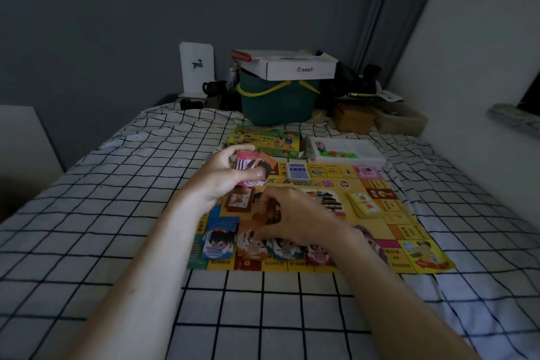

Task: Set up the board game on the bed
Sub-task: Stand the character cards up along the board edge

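A yellow game board (380,248) lies flat on the checked bed sheet. My left hand (222,178) grips a stack of paper play money (251,166) above the board's left part. My right hand (295,216) is lower, over the board, its fingers pinching an orange note (248,226) above a row of money piles: blue (219,240), orange (248,248), teal (285,248) and pink (317,254). A brown pile (239,200) lies under my left wrist. A blue card deck (298,170) and a yellow card deck (365,203) rest on the board.
The green game box (263,140) and a white tray (365,155) of coloured pieces sit just beyond the board. Farther back stand a teal basket (277,105) with a white carton (292,66) on top, a brown box (353,118) and clutter by the wall.
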